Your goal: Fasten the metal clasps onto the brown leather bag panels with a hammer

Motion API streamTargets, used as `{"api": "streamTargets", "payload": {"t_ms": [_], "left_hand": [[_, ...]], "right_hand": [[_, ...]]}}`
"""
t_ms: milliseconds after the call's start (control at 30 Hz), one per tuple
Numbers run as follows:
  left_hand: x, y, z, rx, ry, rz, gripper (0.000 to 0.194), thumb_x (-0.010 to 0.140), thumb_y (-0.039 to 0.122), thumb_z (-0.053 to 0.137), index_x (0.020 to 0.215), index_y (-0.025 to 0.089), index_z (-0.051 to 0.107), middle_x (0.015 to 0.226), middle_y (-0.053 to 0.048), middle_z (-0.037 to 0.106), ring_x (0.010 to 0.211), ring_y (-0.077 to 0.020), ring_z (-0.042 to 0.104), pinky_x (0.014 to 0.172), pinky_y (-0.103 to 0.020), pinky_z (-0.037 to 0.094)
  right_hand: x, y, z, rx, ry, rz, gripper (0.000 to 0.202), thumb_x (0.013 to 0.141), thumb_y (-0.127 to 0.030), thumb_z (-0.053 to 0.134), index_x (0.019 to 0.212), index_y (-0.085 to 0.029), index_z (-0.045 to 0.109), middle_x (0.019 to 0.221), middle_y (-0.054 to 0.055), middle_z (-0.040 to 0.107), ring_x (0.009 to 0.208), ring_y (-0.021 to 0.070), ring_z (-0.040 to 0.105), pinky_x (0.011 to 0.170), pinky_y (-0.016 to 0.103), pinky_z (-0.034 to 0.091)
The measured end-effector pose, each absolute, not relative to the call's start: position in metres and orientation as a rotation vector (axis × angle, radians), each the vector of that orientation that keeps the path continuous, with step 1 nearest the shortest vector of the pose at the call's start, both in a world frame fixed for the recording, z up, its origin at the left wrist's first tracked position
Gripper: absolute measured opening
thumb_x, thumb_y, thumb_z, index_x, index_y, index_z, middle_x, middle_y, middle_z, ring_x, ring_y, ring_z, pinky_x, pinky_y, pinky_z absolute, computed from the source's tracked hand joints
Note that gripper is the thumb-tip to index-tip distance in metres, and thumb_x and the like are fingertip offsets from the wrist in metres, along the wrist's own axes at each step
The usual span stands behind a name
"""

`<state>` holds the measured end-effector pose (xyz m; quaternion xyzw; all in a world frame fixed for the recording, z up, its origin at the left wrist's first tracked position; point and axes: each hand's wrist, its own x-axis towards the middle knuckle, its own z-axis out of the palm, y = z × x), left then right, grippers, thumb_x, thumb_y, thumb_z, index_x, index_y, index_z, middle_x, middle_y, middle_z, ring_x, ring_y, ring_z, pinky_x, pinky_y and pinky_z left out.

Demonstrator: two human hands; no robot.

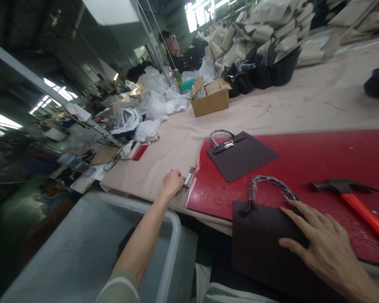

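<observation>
Panel (262, 244), 4 o'clock, overhangs counter (158, 158) edge.
Right grip (325, 240) spread on it; left grip (173, 182), 7 o'clock, at metal piece (188, 176), pinch unclear. Risk: overhang may tip panel off if right pressure eases.

The near panel (265, 248) and far panel (243, 162) are dark brown. The board (303, 155) is red, the cloth (164, 153) beige, the bin (66, 244) grey. The hammer handle (366, 216) is orange-red, the sleeve (120, 288) green with a pale stripe.
</observation>
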<state>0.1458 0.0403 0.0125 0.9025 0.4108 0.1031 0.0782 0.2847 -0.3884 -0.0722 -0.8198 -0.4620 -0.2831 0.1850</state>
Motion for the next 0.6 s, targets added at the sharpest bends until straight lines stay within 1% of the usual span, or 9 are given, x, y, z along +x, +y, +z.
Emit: {"api": "streamTargets", "payload": {"t_ms": [100, 200, 267, 333, 467, 533, 600], "left_hand": [[0.156, 0.052, 0.012, 2.653, 1.258, 0.142, 0.027, 0.081, 0.036, 0.064, 0.091, 0.013, 0.075, 0.095, -0.017, 0.075, 0.095, -0.0262, 0.070, 0.075, -0.028, 0.049], [0.161, 0.062, 0.012, 2.610, 1.225, -0.027, 0.028, 0.077, 0.038, 0.068, 0.081, 0.012, 0.075, 0.075, -0.013, 0.074, 0.071, -0.0227, 0.070, 0.062, -0.026, 0.047], [0.163, 0.066, 0.013, 2.612, 1.202, -0.093, 0.027, 0.076, 0.038, 0.068, 0.078, 0.012, 0.074, 0.065, -0.011, 0.071, 0.062, -0.0212, 0.068, 0.058, -0.026, 0.047], [0.164, 0.067, 0.012, 2.641, 1.193, -0.109, 0.024, 0.075, 0.034, 0.068, 0.076, 0.011, 0.074, 0.063, -0.012, 0.070, 0.062, -0.0216, 0.069, 0.060, -0.026, 0.047], [0.165, 0.067, 0.010, 2.707, 1.217, -0.087, 0.020, 0.071, 0.027, 0.069, 0.079, 0.009, 0.074, 0.069, -0.016, 0.072, 0.074, -0.0253, 0.072, 0.067, -0.027, 0.050], [0.164, 0.065, 0.011, 2.732, 1.236, -0.074, 0.018, 0.068, 0.022, 0.068, 0.080, 0.010, 0.073, 0.074, -0.018, 0.073, 0.081, -0.0279, 0.073, 0.070, -0.029, 0.051], [0.160, 0.060, 0.015, 2.756, 1.247, -0.048, 0.017, 0.067, 0.019, 0.066, 0.080, 0.010, 0.072, 0.079, -0.020, 0.074, 0.085, -0.0306, 0.073, 0.072, -0.031, 0.052]], "right_hand": [[0.285, -0.389, -0.074, -2.333, -1.297, -0.751, 0.066, 0.092, -0.067, 0.035, 0.131, -0.019, 0.057, 0.143, 0.018, 0.048, 0.124, 0.0427, 0.048, 0.095, 0.064, 0.042], [0.282, -0.390, -0.072, -2.363, -1.285, -0.713, 0.063, 0.091, -0.064, 0.040, 0.132, -0.019, 0.057, 0.144, 0.017, 0.047, 0.124, 0.0414, 0.048, 0.096, 0.061, 0.042], [0.281, -0.390, -0.071, -2.376, -1.272, -0.704, 0.061, 0.090, -0.062, 0.042, 0.131, -0.020, 0.058, 0.144, 0.015, 0.048, 0.123, 0.0407, 0.048, 0.098, 0.061, 0.041], [0.280, -0.389, -0.069, -2.369, -1.272, -0.716, 0.060, 0.091, -0.061, 0.042, 0.131, -0.020, 0.058, 0.143, 0.015, 0.048, 0.123, 0.0406, 0.048, 0.098, 0.062, 0.041], [0.281, -0.388, -0.068, -2.334, -1.285, -0.710, 0.060, 0.092, -0.061, 0.041, 0.131, -0.018, 0.057, 0.144, 0.015, 0.048, 0.125, 0.0408, 0.047, 0.097, 0.063, 0.040], [0.280, -0.388, -0.067, -2.339, -1.275, -0.670, 0.058, 0.091, -0.058, 0.046, 0.132, -0.018, 0.057, 0.145, 0.016, 0.047, 0.126, 0.0407, 0.046, 0.098, 0.064, 0.040], [0.276, -0.389, -0.065, -2.364, -1.251, -0.605, 0.056, 0.089, -0.053, 0.054, 0.133, -0.018, 0.057, 0.146, 0.015, 0.046, 0.128, 0.0401, 0.044, 0.100, 0.064, 0.039]]}}
